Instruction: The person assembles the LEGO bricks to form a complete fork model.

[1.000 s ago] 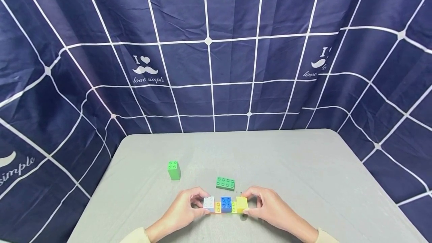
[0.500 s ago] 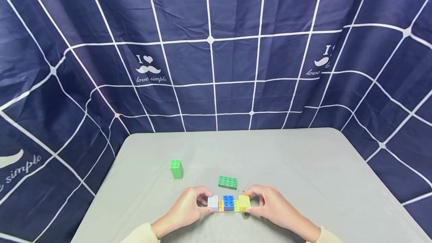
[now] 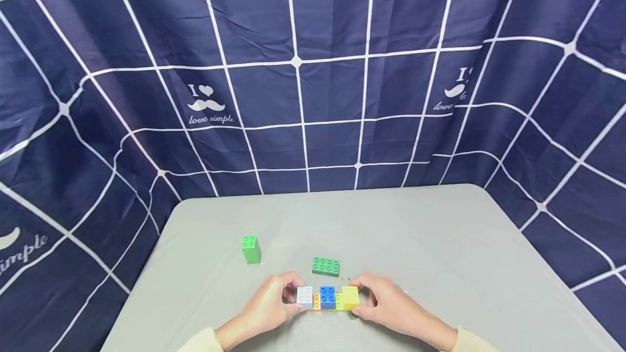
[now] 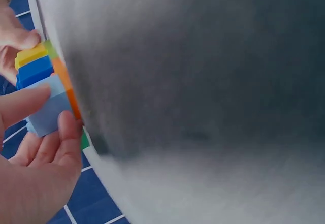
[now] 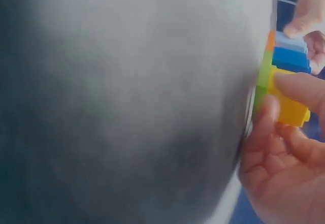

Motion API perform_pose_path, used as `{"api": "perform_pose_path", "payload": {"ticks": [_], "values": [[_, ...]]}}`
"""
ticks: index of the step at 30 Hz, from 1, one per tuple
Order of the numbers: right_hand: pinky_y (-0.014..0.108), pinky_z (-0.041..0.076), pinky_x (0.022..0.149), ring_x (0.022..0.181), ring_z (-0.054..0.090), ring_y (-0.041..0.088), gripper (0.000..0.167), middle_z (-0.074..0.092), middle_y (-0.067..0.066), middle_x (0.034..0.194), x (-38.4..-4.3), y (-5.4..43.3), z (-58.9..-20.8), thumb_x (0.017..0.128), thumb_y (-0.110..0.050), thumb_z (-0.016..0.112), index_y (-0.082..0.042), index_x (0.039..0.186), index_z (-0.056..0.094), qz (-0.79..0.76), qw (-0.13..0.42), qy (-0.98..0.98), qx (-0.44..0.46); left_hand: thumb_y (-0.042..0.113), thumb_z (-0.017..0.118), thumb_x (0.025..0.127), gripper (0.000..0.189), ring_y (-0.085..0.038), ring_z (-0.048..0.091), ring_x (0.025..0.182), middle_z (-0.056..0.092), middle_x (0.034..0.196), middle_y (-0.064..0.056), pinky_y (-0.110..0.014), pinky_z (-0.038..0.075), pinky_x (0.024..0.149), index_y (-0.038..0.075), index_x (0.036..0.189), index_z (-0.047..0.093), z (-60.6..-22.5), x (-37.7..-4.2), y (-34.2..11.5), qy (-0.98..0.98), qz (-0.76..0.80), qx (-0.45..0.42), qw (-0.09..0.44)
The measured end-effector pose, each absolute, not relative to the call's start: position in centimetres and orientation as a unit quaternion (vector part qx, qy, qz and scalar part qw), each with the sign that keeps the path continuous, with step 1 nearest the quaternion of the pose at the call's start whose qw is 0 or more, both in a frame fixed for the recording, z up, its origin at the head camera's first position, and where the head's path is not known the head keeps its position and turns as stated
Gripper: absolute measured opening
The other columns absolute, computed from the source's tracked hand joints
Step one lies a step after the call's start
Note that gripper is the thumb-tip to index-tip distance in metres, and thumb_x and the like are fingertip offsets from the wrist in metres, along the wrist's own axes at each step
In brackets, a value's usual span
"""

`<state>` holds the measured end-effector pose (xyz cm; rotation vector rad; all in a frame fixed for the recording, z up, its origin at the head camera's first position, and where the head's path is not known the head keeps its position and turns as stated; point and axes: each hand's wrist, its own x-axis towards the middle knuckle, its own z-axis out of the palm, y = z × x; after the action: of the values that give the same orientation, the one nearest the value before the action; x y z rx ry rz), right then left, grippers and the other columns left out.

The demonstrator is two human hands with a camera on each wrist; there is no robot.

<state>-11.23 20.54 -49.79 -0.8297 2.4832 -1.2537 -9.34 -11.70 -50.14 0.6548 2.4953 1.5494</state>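
Sideways, brick row (image 3: 327, 303) runs lengthwise left to right, blue studs (image 3: 324, 290) up; hands (image 3: 270, 302) (image 3: 383, 304) pinch opposite ends.

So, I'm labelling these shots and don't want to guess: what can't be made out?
Head view: dark specks beside the flat green brick, too small to identify.
Head view: the sleeves, cut off by the bottom edge.
Left wrist view: the rest of a green piece, hidden behind the left hand.
Right wrist view: the table's surface, blurred.
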Motion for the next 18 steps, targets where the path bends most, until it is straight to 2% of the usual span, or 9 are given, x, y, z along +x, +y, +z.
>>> {"api": "perform_pose_path", "payload": {"ticks": [5,12,18], "values": [[0.025,0.05,0.063,0.073,0.055,0.001,0.033,0.063,-0.013,0.104,-11.6,20.27,-50.07,0.096,-0.026,0.087,-0.019,0.123,0.071,-0.413,0.15,0.847,-0.3,-0.004,0.092,0.081,0.034,-0.001,0.063,0.075,0.072,0.093,0.012,-0.024,0.057,0.07,0.013,0.102,0.072,-49.86,-9.41,-12.15,0.843,0.483,0.227,0.073],[0.025,0.05,0.062,0.071,0.055,0.001,0.031,0.062,-0.014,0.102,-11.89,20.35,-49.61,0.091,-0.022,0.089,-0.021,0.117,0.071,-0.408,0.156,0.847,-0.301,-0.002,0.095,0.079,0.034,-0.001,0.062,0.074,0.071,0.092,0.011,-0.023,0.055,0.069,0.013,0.101,0.074,-49.44,-9.88,-11.77,0.848,0.469,0.235,0.082],[0.024,0.049,0.063,0.073,0.055,0.002,0.032,0.063,-0.017,0.103,-12.16,19.84,-49.4,0.085,-0.021,0.093,-0.023,0.11,0.073,-0.387,0.148,0.858,-0.305,-0.003,0.094,0.075,0.036,-0.001,0.058,0.081,0.067,0.091,0.017,-0.024,0.052,0.073,0.016,0.099,0.074,-49.78,-10.21,-11.61,0.864,0.433,0.247,0.074]]}}
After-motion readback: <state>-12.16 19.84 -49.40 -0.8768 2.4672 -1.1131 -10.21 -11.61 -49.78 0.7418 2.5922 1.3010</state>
